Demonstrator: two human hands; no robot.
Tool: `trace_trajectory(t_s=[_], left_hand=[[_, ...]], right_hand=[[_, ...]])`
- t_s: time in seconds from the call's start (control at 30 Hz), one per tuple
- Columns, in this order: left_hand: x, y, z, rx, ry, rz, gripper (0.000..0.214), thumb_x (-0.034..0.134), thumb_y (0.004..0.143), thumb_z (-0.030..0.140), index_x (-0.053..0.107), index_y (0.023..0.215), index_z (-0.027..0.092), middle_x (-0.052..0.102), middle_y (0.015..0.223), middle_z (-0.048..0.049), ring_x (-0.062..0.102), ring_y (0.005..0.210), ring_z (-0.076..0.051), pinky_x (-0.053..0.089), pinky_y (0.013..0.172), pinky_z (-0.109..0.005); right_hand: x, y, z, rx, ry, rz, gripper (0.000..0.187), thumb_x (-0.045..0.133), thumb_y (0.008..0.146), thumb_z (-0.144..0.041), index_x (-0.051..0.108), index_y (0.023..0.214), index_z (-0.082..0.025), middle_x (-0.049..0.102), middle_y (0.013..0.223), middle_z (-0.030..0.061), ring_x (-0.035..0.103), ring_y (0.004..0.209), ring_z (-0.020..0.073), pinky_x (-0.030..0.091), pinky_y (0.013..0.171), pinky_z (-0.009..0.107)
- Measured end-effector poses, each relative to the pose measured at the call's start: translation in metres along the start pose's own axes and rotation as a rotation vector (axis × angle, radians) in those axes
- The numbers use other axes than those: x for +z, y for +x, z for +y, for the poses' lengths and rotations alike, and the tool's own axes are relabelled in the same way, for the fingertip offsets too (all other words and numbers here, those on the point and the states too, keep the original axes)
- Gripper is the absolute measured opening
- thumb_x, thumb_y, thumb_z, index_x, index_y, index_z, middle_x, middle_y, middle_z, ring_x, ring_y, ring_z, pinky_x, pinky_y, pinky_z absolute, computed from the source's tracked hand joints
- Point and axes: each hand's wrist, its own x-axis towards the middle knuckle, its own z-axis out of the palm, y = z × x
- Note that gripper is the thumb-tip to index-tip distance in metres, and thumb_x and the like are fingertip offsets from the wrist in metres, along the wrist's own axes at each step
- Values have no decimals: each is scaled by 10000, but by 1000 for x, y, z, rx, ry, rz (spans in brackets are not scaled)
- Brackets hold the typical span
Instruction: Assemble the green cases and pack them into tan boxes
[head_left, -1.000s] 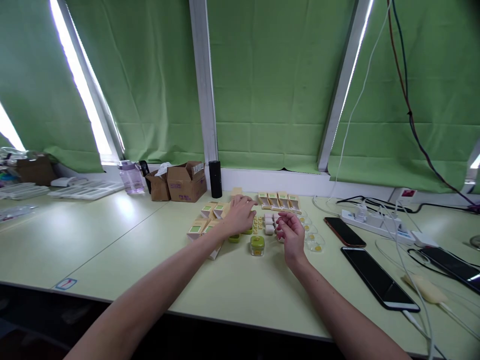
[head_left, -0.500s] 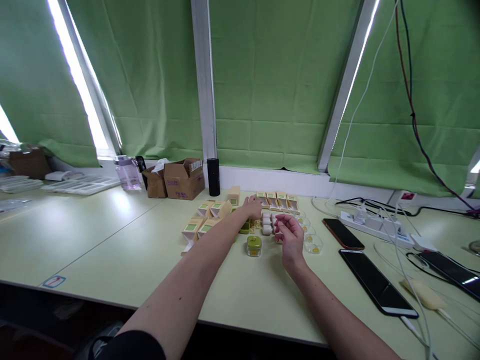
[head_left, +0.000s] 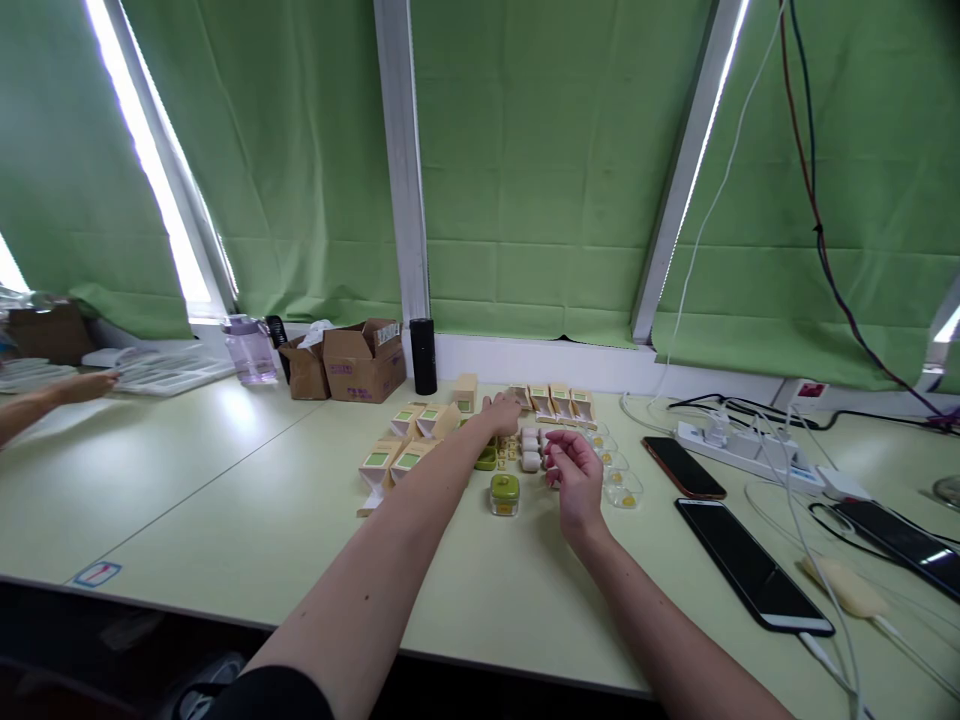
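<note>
1. At the left edge of the pale green tabletop (head_left: 225, 480), a co-worker's hand (head_left: 82, 385) is being laid beside flat white trays (head_left: 161, 370).
2. Along the far edge, a translucent purple bottle (head_left: 244, 350), open brown cardboard boxes (head_left: 364, 360) and a black cylinder (head_left: 424, 357) are being shown in a row.
3. The left hand (head_left: 501, 413) is being stretched to the middle of the far edge, at the left end of a row of small tan cartons with green labels (head_left: 562, 402). Its grip cannot be told.
4. A small clear jar with a green lid (head_left: 505, 494) is being left upright between the two forearms.
5. The right hand (head_left: 574, 475) is being held just right of the jar with its fingers curled narrow. Whether anything is pinched cannot be told.
6. Two black phones (head_left: 754, 565) and a white power strip (head_left: 750, 450) are being shown towards the right edge.
</note>
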Motion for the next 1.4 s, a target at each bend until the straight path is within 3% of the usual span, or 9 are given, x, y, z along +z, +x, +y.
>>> trace_trajectory(t_s=[0.17, 0.37, 0.6, 0.77, 0.9, 1.07, 1.23, 1.4], left_hand=[[-19, -11, -23, 100, -136, 147, 563, 610, 863, 116, 612, 1427, 113, 473, 1606, -220, 514, 1451, -325, 403, 1258, -427], [-40, -41, -36, 220, -249, 359, 506, 487, 945, 107, 603, 1437, 141, 514, 1507, -180, 516, 1434, -305, 408, 1292, -501], [-58, -136, -13, 422, -193, 515, 543, 411, 1030, 140, 476, 1567, 193, 453, 1593, -168, 535, 1454, -317, 475, 1248, -510], [-58, -206, 10, 495, -67, 493, 599, 407, 1031, 93, 420, 1614, 235, 481, 1603, -169, 628, 1365, -300, 604, 1089, -445], [-47, -239, 18, 556, -4, 434, 612, 425, 1026, 82, 407, 1618, 233, 510, 1608, -171, 646, 1368, -303, 606, 1096, -453], [-35, -257, 20, 624, 108, 394, 623, 429, 1001, 57, 397, 1605, 205, 569, 1569, -183, 651, 1372, -312, 597, 1103, -463], [-32, -261, 18, 642, 110, 425, 605, 452, 998, 69, 425, 1583, 220, 599, 1529, -179, 657, 1348, -314, 599, 1086, -469], [-36, -257, 18, 542, -46, 573, 426, 542, 1010, 138, 590, 1423, 230, 574, 1469, -184, 627, 1343, -335, 586, 1077, -504]], right_hand=[[0, 0, -3, -5, -2, -2, 275, 788, 706, -408, 739, 901, -220, 649, 761, 8, 502, 617, 141, 378, 473, 239], [0, 1, -7, -10, 6, 5, 310, 810, 678, -414, 738, 898, -208, 648, 751, -6, 501, 607, 130, 385, 468, 231], [1, 5, -8, 5, -70, -19, 466, 870, 684, -551, 754, 972, -203, 742, 845, 44, 586, 650, 160, 450, 499, 264], [3, 8, -13, 9, -69, -107, 627, 886, 724, -656, 735, 1114, -189, 811, 1037, 117, 726, 823, 224, 568, 651, 333], [6, 9, -16, 13, -26, -155, 708, 900, 712, -695, 715, 1185, -202, 811, 1141, 133, 767, 968, 276, 626, 773, 399], [8, 8, -12, 19, -14, -210, 736, 898, 713, -706, 700, 1216, -207, 813, 1060, 105, 766, 929, 263, 633, 752, 385], [7, 5, -12, -14, 7, -239, 657, 929, 735, -598, 687, 1216, -223, 801, 1054, 82, 751, 869, 233, 624, 707, 355], [6, 2, -17, -118, -4, -276, 608, 874, 820, -554, 682, 1296, -229, 789, 1194, 125, 743, 1101, 295, 642, 876, 431]])
